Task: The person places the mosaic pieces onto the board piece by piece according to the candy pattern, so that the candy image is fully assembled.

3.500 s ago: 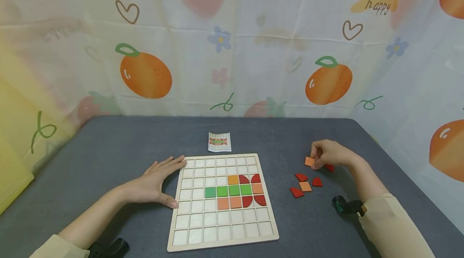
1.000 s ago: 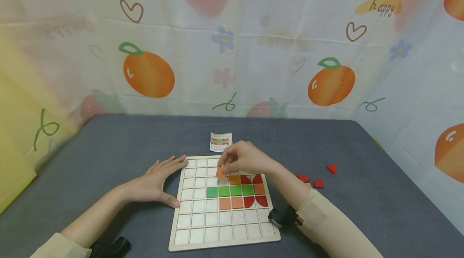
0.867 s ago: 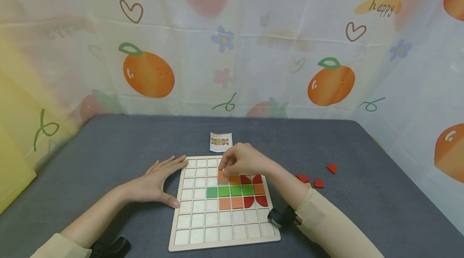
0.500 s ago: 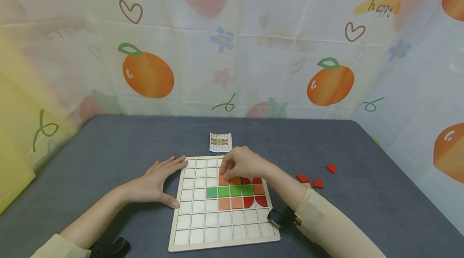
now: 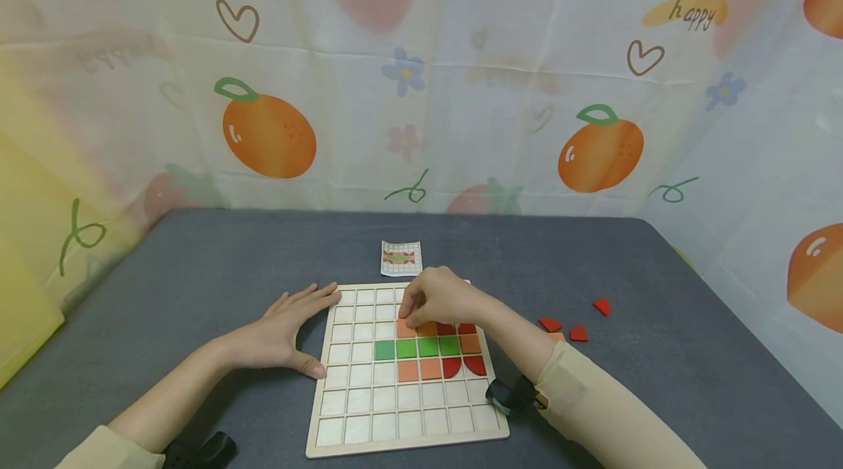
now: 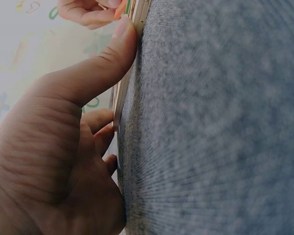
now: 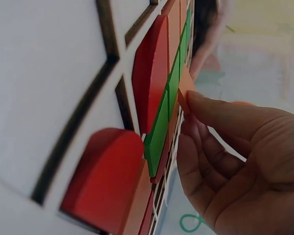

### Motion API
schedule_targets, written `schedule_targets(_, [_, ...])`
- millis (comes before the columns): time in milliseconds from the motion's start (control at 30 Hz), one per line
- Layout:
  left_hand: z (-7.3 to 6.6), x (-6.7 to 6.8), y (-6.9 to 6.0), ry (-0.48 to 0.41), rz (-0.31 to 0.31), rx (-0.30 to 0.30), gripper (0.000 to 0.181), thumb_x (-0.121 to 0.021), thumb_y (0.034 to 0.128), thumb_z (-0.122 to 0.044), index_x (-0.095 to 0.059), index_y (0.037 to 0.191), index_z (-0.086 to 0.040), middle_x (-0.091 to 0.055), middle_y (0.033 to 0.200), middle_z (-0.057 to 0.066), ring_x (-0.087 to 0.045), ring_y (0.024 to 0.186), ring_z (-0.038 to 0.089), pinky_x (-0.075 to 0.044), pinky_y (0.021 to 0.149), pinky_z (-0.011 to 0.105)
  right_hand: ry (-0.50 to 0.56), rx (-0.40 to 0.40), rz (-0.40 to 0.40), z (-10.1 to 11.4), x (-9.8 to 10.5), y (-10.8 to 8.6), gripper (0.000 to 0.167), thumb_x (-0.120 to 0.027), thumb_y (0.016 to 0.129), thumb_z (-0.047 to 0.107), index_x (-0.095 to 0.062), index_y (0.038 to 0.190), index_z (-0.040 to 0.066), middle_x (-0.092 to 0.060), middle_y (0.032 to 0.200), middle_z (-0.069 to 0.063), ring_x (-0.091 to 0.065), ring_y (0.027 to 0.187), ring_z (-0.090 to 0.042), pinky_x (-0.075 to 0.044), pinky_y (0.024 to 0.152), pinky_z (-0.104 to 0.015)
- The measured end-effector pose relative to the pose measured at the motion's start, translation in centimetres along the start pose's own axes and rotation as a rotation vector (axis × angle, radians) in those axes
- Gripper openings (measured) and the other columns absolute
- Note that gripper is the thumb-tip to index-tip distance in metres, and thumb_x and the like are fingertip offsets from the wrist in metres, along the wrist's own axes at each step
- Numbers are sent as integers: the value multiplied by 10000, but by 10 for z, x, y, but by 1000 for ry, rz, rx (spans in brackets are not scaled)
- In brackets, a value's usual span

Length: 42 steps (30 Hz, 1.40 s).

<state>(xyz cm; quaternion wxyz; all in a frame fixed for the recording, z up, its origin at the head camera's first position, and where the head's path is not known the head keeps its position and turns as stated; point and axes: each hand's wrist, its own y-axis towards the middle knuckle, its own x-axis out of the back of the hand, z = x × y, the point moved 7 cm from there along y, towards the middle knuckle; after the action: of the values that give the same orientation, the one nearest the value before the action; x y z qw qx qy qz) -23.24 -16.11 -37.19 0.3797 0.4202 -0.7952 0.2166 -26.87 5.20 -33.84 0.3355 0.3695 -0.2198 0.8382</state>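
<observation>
A wooden grid board (image 5: 369, 425) lies on the table with green, orange and red tiles in several of its cells. My right hand (image 5: 451, 297) pinches an orange square tile (image 5: 404, 331) between thumb and fingers, at the cell left of the yellow-orange tile (image 5: 427, 330). The right wrist view shows that orange tile (image 7: 185, 84) tilted in the grip, over the row of green tiles (image 7: 159, 134). At the board's left side my left hand (image 5: 283, 334) rests with fingers spread. Its thumb (image 6: 100, 66) touches the board's edge, as the left wrist view shows.
A small printed pattern card (image 5: 401, 259) lies behind the board. Loose red pieces (image 5: 579, 334) lie on the dark table to the right. An orange tile (image 5: 559, 336) there is mostly hidden by the right forearm. A patterned cloth (image 5: 481, 88) hangs behind the table.
My right hand has carried the orange tile from the loose pieces on the right over to the board and lowered it to a cell. My left hand has stayed at the board's edge.
</observation>
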Motion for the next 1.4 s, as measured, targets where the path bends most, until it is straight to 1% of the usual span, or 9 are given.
schedule_targets(233, [0, 0, 0, -6, -5, -4, 1135, -851, 653, -534, -325, 1541, -61, -224, 1649, 175, -109, 1505, 517, -14, 1133, 747, -16, 14, 0, 0, -1, 0, 72, -765, 838, 89, -787, 889, 135, -764, 793, 0, -633, 686, -34, -515, 631, -198])
schedule_targets(767, [2, 0, 1, 6, -6, 1, 1136, -843, 653, -551, -326, 1543, -71, -227, 1649, 172, -116, 1505, 516, -18, 1128, 756, -22, 26, 6, 2, -2, 2, 81, -777, 827, 91, -765, 888, 143, -743, 797, 5, -627, 693, -35, -518, 650, -188])
schedule_targets(967, [2, -1, 2, 8, 2, 0, 1127, -839, 661, -555, -325, 1545, -81, -224, 1651, 168, -118, 1506, 514, -23, 1127, 758, -36, 26, -28, 4, 6, -1, 86, -740, 860, 117, -763, 937, 147, -723, 840, 11, -613, 721, -61, -513, 654, -200])
schedule_targets(1133, [1, -1, 1, 9, 5, -9, 1123, -846, 663, -538, -322, 1545, -80, -224, 1648, 177, -120, 1502, 521, -23, 1125, 761, -39, 12, -37, 4, 12, -3, 94, -707, 888, 137, -754, 969, 137, -703, 845, 19, -632, 719, -75, -527, 663, -229])
schedule_targets(1267, [1, -1, 1, 8, 7, -5, 1125, -844, 664, -540, -320, 1546, -79, -222, 1650, 173, -118, 1505, 516, -20, 1129, 756, -26, 8, -60, 0, 19, -7, 106, -709, 888, 132, -754, 983, 122, -705, 846, 11, -633, 755, -74, -524, 698, -229])
schedule_targets(1400, [2, -1, 1, 0, 7, 3, 1125, -841, 666, -542, -318, 1548, -78, -218, 1653, 165, -112, 1511, 507, -12, 1136, 749, -8, -7, -82, -6, 27, -10, 132, -708, 883, 115, -753, 1006, 110, -710, 859, -2, -618, 754, -78, -515, 677, -225])
